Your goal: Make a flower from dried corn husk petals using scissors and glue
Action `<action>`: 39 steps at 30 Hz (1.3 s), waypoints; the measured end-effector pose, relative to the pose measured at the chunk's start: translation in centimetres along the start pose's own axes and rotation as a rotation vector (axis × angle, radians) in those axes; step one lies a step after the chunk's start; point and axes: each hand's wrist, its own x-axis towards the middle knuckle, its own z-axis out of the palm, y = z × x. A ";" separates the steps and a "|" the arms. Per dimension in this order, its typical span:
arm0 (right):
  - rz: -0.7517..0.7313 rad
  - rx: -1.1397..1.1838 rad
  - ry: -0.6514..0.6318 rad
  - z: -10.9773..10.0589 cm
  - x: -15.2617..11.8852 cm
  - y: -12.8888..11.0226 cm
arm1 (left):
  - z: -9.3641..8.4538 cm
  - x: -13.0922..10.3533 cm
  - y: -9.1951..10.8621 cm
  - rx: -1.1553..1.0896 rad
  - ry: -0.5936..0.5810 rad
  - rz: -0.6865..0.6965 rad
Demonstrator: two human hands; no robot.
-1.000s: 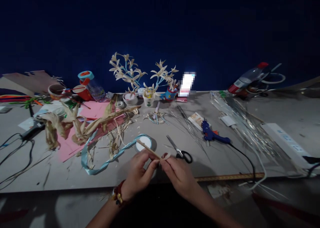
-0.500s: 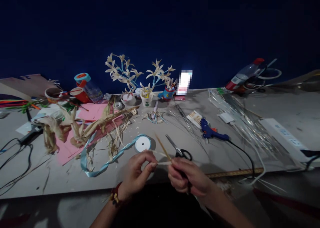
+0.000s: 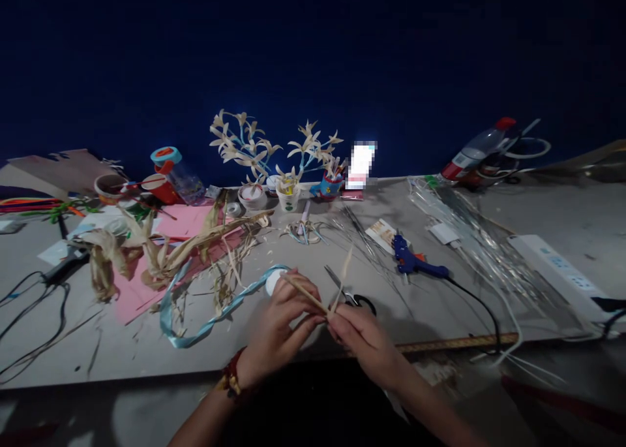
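Together, left hand (image 3: 281, 326) and right hand (image 3: 364, 342) (both pinching) on thin stick (image 3: 306, 294).

A deep blue wall (image 3: 313, 55) rises flat behind a long pale gray tabletop (image 3: 147, 362), its color fading almost to black toward the upper corners. Dim, uneven light falls across the tabletop, while the floor (image 3: 161, 401) below the front edge lies in shadow.

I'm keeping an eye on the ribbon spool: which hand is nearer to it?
Left. The left hand is right by the spool, its fingers partly hiding it from view; the right hand is farther off to the right, near the scissors.
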 end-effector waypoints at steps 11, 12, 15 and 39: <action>0.386 0.997 -0.433 -0.3 0.1 0.5 | -0.4 -0.8 0.1 -0.051 0.000 -0.014; 0.389 1.023 -0.450 -0.6 0.0 0.6 | -0.4 -0.9 -0.1 -0.070 0.004 -0.027; 0.343 0.902 -0.354 -0.9 -0.2 0.7 | -0.3 -1.1 -0.4 -0.123 0.035 -0.063; 0.284 0.633 -0.325 -0.1 0.4 -0.4 | -2.0 -2.5 0.1 0.049 -0.016 -0.011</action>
